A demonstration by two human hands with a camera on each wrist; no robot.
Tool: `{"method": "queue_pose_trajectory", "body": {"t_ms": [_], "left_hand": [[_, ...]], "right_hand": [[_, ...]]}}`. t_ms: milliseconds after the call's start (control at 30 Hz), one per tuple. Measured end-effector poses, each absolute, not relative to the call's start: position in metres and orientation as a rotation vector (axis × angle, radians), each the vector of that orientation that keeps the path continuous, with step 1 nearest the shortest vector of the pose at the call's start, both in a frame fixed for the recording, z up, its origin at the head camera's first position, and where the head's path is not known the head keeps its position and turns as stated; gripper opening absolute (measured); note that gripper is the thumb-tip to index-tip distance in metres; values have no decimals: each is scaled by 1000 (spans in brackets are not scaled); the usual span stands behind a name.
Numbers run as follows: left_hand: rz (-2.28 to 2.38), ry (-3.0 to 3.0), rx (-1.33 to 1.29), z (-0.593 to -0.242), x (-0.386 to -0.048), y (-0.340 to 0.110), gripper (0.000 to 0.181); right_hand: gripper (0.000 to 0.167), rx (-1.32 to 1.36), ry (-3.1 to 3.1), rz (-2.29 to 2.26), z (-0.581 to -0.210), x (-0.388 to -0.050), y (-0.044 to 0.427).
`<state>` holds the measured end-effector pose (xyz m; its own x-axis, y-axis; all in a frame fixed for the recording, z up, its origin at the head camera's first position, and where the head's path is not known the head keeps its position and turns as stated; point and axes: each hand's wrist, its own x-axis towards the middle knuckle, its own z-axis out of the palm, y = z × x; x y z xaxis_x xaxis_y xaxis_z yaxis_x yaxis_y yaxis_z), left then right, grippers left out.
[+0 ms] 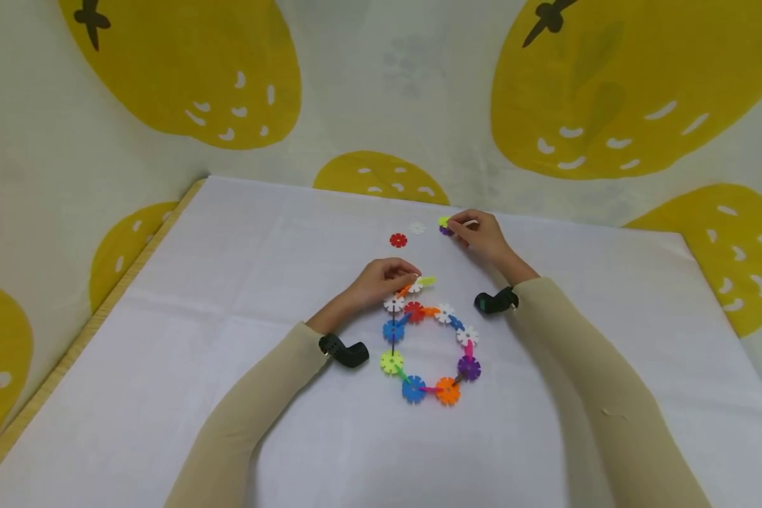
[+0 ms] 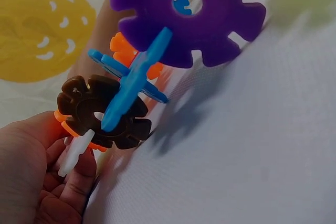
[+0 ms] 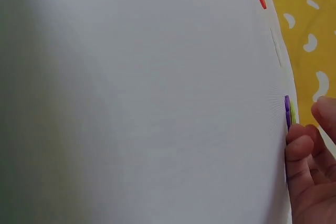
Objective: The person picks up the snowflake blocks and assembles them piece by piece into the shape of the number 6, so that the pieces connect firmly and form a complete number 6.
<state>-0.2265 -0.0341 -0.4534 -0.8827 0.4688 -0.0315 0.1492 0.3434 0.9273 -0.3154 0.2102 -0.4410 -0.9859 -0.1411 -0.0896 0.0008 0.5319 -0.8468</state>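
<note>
A chain of interlocking plastic snowflake discs (image 1: 469,367) forms a ring on the cloth, with a short branch at its upper left. My left hand (image 1: 381,281) pinches that branch by an orange disc (image 1: 404,290), beside a white disc and a yellow-green one. Close up in the left wrist view, the left thumb and fingers (image 2: 73,177) are at the orange disc, behind a brown disc (image 2: 79,103). Farther back, my right hand (image 1: 482,236) reaches a yellow-green disc (image 1: 444,221) overlapping a purple disc (image 1: 445,231). Its fingertips touch them, while the thumb stands apart.
Left of the right hand lie a loose red disc (image 1: 398,240) and a white disc (image 1: 417,228). White cloth (image 1: 279,282) covers the table, whose wooden edge (image 1: 95,321) shows at left. A fruit-patterned curtain (image 1: 381,92) hangs behind.
</note>
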Motion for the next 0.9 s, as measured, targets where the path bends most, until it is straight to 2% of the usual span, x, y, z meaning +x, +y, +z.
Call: {"method": "queue_pose_trajectory", "body": {"t_ms": [233, 467, 900], "left_hand": [[1537, 2305, 560, -451, -224, -32, 25], [1531, 2300, 577, -452, -223, -31, 25], [1544, 2288, 569, -451, -225, -30, 25]], "right_hand": [[33, -56, 2685, -1360, -445, -322, 208], [41, 0, 2684, -1276, -447, -326, 211], [42, 71, 2571, -1398, -444, -321, 215]]}}
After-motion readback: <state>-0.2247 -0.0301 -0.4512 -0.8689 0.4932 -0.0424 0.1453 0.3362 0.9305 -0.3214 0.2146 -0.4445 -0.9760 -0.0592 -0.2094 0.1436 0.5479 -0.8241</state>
